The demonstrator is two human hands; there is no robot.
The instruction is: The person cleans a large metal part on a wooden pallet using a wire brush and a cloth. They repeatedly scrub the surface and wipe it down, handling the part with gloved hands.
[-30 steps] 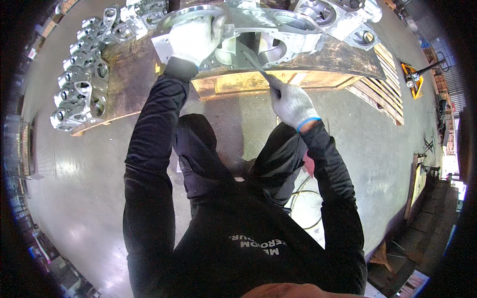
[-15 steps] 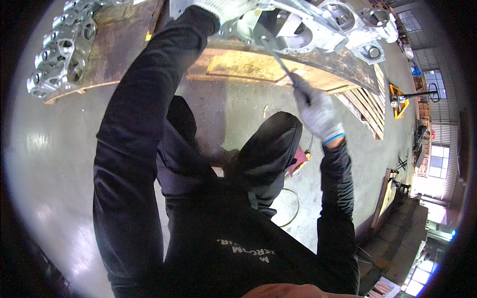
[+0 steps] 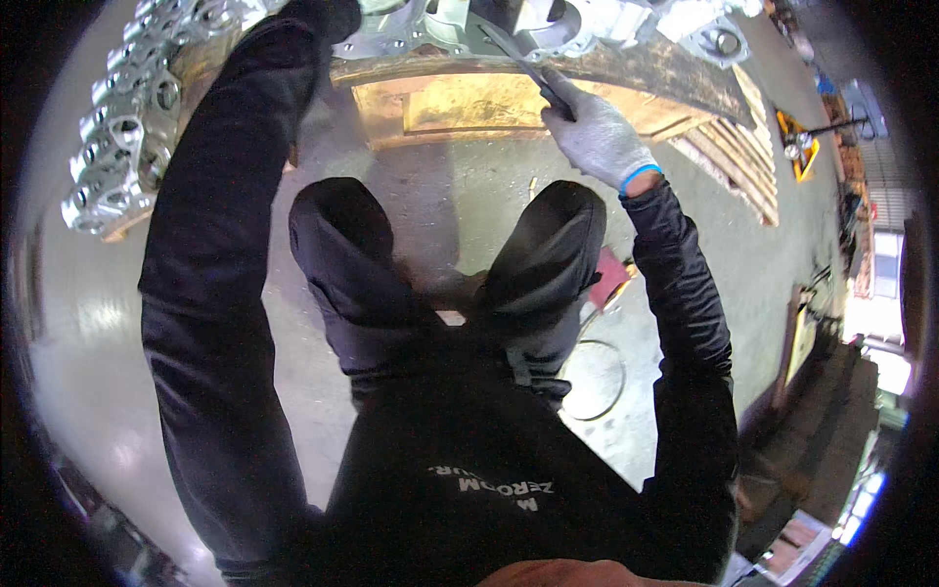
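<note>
My right hand (image 3: 599, 139), in a grey-white glove with a blue cuff, is closed around the handle of a slim metal hand tool (image 3: 518, 61). The tool's blade reaches up and left against a silvery metal casting (image 3: 548, 24) lying on a low, worn wooden bench (image 3: 626, 68). My left arm in a black sleeve (image 3: 245, 196) stretches up to the casting's left part, and the hand itself is cut off by the picture's top edge. I am crouched, with both black-trousered knees (image 3: 440, 254) below the bench.
A row of several shiny metal castings (image 3: 122, 147) sits on a wooden board at the upper left. Wooden pallets (image 3: 743, 147) lie at the right on the grey concrete floor (image 3: 78, 372). A wire ring (image 3: 592, 382) and a red pad (image 3: 611, 276) lie by my right leg.
The bench and castings have slid toward the top of the picture. My left hand, seen resting on the casting before, has passed out of the frame. My right hand still grips the tool.
</note>
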